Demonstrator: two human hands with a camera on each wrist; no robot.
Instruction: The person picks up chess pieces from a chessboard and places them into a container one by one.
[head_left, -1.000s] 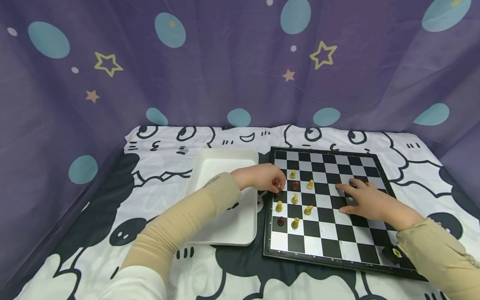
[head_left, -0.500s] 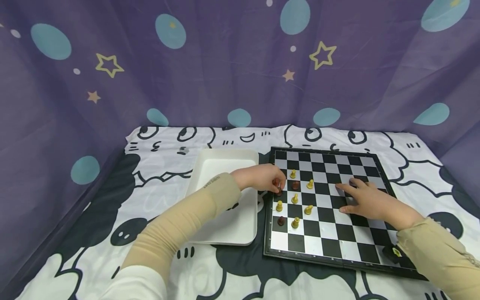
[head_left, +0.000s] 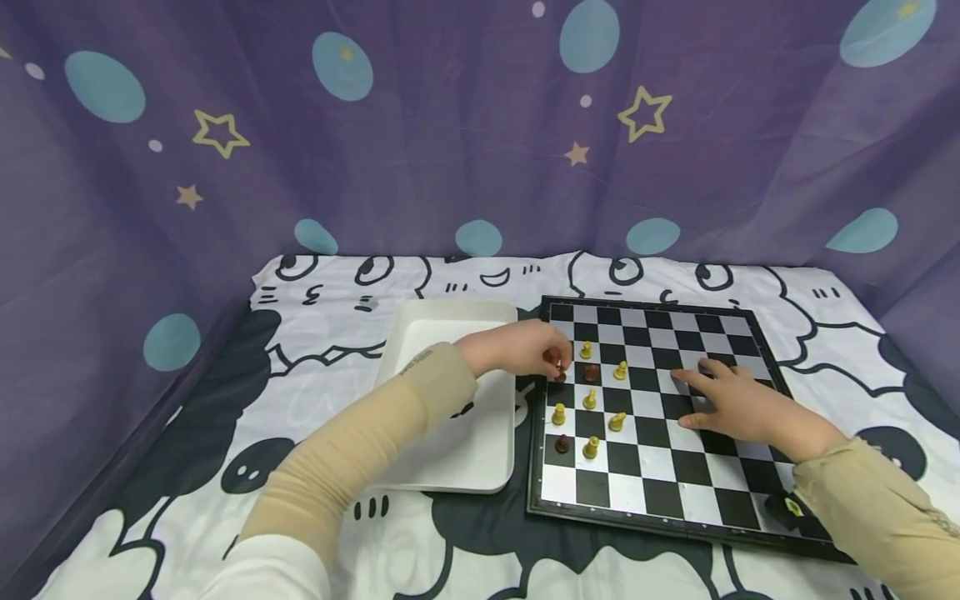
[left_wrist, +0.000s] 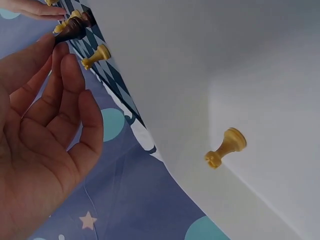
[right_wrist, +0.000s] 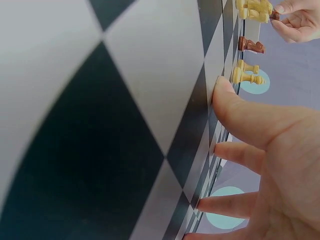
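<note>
At L edge of chessbd (head_left: pixel 660 458), L hand (head_left: pixel 522 347) grip pinching brown pc (left_wrist: pixel 71 30), R hand (head_left: pixel 733 404) spread on it, grip released.

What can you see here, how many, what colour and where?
Backdrop: one, purple with teal spots, behind
Cloth: one, white with black drawings, underneath
Tray: one, white, on the cloth
Chess board: one, black and white, right of the tray
Yellow pieces: seven visible, yellow, six on the board, one rook in the tray
Brown pieces: at least three, brown, two on the board, one in the left hand
Black item: one, black and yellow-green, by the right sleeve, unclear what
Sleeves: two, beige, one behind each hand
Left hand: one, bare, at the board's left edge
Right hand: one, bare, over the board
</note>
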